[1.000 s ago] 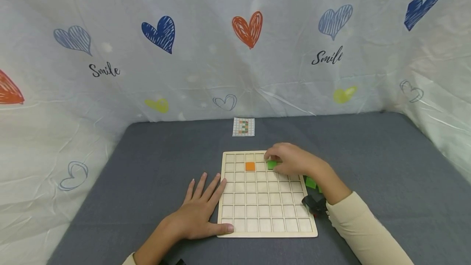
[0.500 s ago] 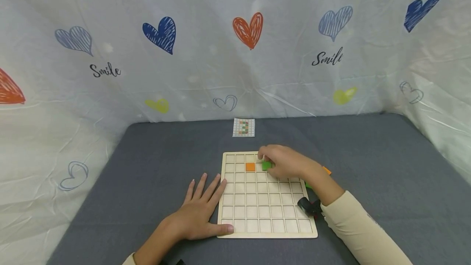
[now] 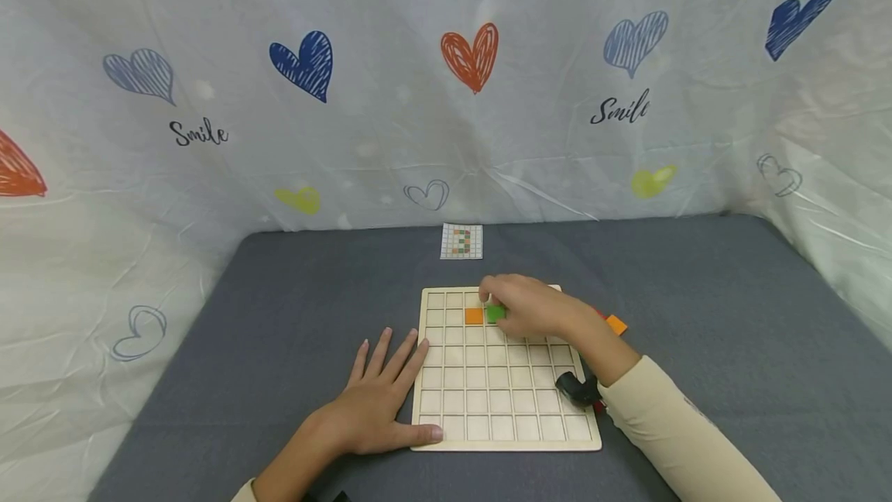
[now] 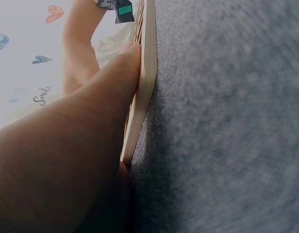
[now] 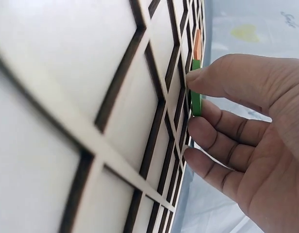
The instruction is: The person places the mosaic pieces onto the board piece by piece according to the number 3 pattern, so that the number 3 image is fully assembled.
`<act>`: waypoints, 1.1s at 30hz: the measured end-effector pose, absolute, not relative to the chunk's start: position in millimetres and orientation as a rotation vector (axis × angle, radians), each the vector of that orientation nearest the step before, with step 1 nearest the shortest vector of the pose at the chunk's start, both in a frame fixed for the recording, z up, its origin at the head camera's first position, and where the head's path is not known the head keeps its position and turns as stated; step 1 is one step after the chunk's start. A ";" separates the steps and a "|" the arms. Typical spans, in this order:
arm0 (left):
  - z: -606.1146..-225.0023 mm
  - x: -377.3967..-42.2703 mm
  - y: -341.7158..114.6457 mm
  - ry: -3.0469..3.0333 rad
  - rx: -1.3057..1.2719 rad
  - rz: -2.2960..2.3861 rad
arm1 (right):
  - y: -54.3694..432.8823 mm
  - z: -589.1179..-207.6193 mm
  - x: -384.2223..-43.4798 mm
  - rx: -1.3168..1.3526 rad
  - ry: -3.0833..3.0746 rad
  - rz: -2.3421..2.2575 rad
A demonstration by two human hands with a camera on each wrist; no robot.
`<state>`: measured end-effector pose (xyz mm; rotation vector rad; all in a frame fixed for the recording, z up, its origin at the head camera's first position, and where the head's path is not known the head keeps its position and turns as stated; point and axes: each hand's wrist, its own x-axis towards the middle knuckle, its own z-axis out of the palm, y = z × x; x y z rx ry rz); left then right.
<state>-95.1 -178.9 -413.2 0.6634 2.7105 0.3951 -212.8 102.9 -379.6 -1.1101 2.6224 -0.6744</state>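
A pale wooden grid board (image 3: 498, 401) lies on the grey cloth in the head view. In its second row from the far edge sits an orange square tile (image 3: 474, 316). My right hand (image 3: 533, 308) pinches a green square tile (image 3: 495, 314) just right of the orange one. From the right wrist, the green tile (image 5: 196, 103) is seen between thumb and fingers, close to the grid and the orange tile (image 5: 198, 44). Flat beside the board's left edge, my left hand (image 3: 372, 413) spreads its fingers. Its thumb (image 4: 127, 58) rests on the near left corner.
Behind the board lies a small printed card (image 3: 461, 242) with a coloured grid pattern. A loose orange tile (image 3: 616, 324) and part of a red one show past the right forearm, which hides others. A black wrist device (image 3: 578, 390) hangs over the board's right side.
My right hand has slid left with the green tile, bringing it next to the orange tile. The loose orange tile has come into view behind the forearm. My left hand has stayed still.
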 end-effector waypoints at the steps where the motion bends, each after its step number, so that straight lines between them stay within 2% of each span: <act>1: -413.3 -95.1 -178.8 2.710 0.666 0.399 | 102.3 -379.1 -212.9 -1.112 2.623 -0.670; 13: -414.2 -95.4 -179.4 2.720 0.663 0.384 | 97.5 -377.5 -212.5 -1.052 2.656 -0.657; 33: -414.3 -95.7 -180.4 2.702 0.674 0.412 | 111.8 -385.5 -205.7 -1.162 2.686 -0.835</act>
